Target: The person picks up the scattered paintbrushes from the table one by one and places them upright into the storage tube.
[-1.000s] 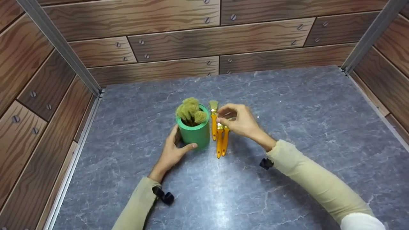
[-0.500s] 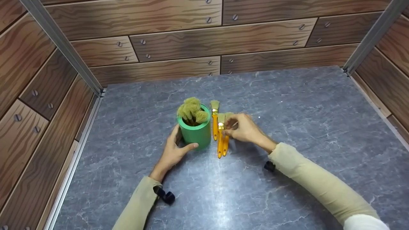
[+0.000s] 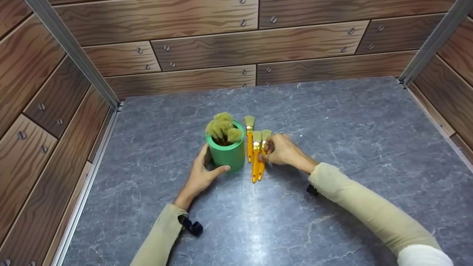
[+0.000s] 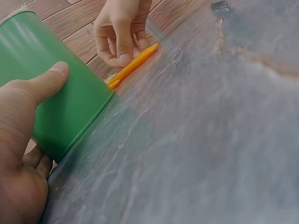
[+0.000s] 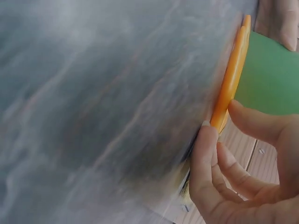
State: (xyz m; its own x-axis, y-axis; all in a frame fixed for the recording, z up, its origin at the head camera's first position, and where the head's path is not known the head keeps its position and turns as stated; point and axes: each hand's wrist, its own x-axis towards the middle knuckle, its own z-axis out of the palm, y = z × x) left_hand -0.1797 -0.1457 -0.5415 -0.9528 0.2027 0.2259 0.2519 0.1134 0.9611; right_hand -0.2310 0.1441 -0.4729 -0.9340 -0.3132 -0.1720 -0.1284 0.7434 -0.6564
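A green cup (image 3: pixel 227 159) stands upright on the table with several bristle brush heads (image 3: pixel 221 127) showing above its rim. My left hand (image 3: pixel 201 175) grips it from the left side, thumb across the front. Three brushes with orange handles lie to its right: one nearest the cup (image 3: pixel 249 142), a middle brush (image 3: pixel 254 162) and a right brush (image 3: pixel 261 170). My right hand (image 3: pixel 282 149) pinches the right brush near its metal band; in the right wrist view thumb and fingers of the hand (image 5: pixel 252 163) are around an orange handle (image 5: pixel 231 79).
A grey marbled table (image 3: pixel 332 118) spans the space, bounded by wood-patterned walls (image 3: pixel 207 51) at the back and both sides. Metal posts (image 3: pixel 79 59) stand at the back corners. A black wrist camera (image 3: pixel 191 225) hangs below my left sleeve.
My right hand has moved down and slightly right, from above the brushes to the handle of the right brush, where its fingers have closed. My left hand still holds the cup in place.
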